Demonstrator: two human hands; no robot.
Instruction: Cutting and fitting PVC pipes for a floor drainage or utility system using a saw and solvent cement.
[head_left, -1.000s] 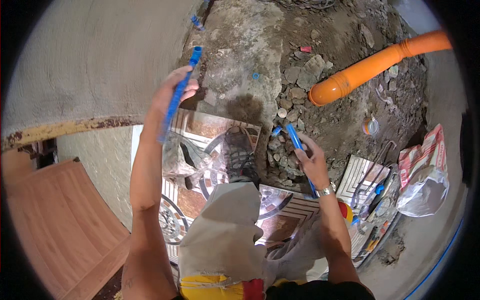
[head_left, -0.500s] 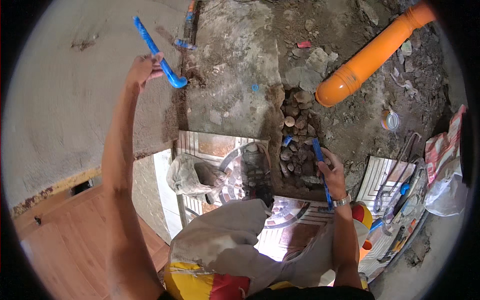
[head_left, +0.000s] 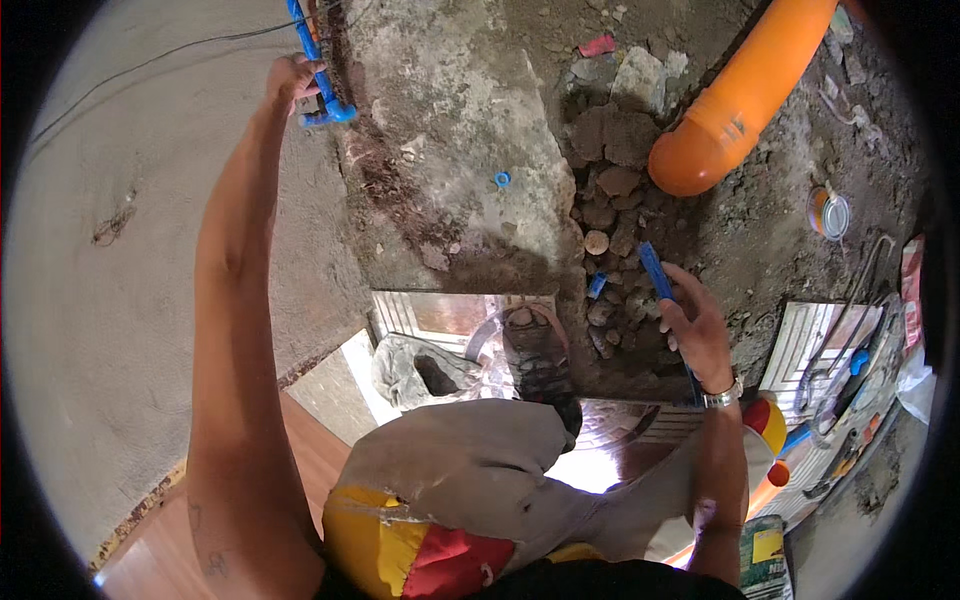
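Up at the far left, my left hand (head_left: 292, 82) is closed around a blue pipe (head_left: 322, 82). Its lower end has an elbow, which overlaps a short blue pipe stub (head_left: 314, 119) beside the grey wall; whether the two are joined I cannot tell. My right hand (head_left: 697, 325) grips a long, thin blue piece (head_left: 655, 268) over a stone-filled trench (head_left: 618, 290). The lower part of this piece is hidden by the hand and wrist. A short blue pipe offcut (head_left: 597, 286) lies on the stones, and a small blue ring (head_left: 503, 179) rests on the concrete.
A thick orange pipe (head_left: 745, 110) ends in an elbow at the trench's right. An open can (head_left: 831, 216) stands in the dirt. Tools lie by a patterned tile (head_left: 818, 345) at right. A dusty cloth bag (head_left: 420, 372) sits near my foot. A black cable (head_left: 150, 62) crosses far left.
My left hand has moved away from me, bringing the pipe's elbow to the stub by the wall. The right hand still holds the thin blue piece. The view has shifted.
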